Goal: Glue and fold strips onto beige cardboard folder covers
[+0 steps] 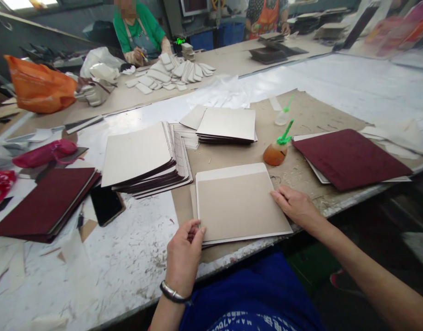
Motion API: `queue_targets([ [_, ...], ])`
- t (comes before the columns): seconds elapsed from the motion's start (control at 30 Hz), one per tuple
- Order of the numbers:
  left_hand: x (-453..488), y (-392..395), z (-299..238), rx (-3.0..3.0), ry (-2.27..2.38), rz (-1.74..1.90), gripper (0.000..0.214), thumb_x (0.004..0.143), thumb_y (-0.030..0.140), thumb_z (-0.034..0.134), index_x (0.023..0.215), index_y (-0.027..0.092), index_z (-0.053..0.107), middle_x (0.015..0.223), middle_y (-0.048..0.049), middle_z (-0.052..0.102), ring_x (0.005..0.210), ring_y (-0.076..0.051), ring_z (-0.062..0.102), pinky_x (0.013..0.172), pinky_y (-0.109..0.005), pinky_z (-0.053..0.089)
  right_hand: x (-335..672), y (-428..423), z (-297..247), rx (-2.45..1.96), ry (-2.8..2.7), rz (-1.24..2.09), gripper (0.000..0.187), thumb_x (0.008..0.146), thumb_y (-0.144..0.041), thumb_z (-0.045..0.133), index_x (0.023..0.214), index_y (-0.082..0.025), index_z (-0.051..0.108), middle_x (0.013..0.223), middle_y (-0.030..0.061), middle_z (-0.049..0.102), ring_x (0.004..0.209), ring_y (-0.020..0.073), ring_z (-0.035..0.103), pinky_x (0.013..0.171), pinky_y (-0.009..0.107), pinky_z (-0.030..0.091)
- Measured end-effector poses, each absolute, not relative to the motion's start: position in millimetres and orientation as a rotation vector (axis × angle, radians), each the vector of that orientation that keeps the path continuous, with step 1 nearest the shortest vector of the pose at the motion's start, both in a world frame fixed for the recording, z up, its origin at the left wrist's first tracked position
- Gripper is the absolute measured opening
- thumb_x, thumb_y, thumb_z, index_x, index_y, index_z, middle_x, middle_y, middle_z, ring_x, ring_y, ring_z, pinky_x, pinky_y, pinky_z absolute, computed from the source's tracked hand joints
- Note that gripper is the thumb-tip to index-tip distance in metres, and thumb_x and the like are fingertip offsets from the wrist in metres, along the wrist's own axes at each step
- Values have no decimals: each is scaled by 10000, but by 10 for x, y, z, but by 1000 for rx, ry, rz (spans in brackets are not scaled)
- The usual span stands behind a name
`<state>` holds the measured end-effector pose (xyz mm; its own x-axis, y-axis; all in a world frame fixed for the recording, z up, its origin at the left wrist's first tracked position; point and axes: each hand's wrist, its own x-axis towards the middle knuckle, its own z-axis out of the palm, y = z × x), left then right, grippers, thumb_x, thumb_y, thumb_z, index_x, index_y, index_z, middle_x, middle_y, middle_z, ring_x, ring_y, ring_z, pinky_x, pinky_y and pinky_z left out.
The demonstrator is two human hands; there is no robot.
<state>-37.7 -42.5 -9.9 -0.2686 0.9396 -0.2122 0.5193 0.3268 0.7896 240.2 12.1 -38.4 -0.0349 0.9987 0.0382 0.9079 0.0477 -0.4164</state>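
A beige sheet with a pale border, a flat board (pixel 239 207), lies at the table's front edge between my hands. My left hand (pixel 186 248) pinches its left edge near the lower corner, fingers curled. At the right edge, my right hand (pixel 294 204) grips the board between thumb and fingers. Beyond it stands a squeeze bottle (pixel 275 154) of amber liquid with a green nozzle. A thick stack of white-faced boards (pixel 139 151) sits to the left, and a smaller stack (pixel 227 124) is behind. Dark red boards (pixel 351 158) rest on pale sheets at the right.
More dark red boards (pixel 42 202) lie at the left beside a phone (pixel 106 204) and a pink pouch (pixel 46 153). An orange bag (pixel 39 85) stands farther back. Across the table, a person in green (pixel 140 34) works behind a pile of pale pieces (pixel 170 71).
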Motion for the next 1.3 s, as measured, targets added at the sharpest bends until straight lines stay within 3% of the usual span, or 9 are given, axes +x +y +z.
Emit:
queue_targets([
  [1.3,-387,-363,-10,1488,1943,540,363,663,436,482,887,199,640,612,7,583,581,-175,545,629,-317,437,2392,124,-364,-1936,-1987,429,258,832,-312,393,590,-227,357,560,7,484,537,158,465,542,255,297],
])
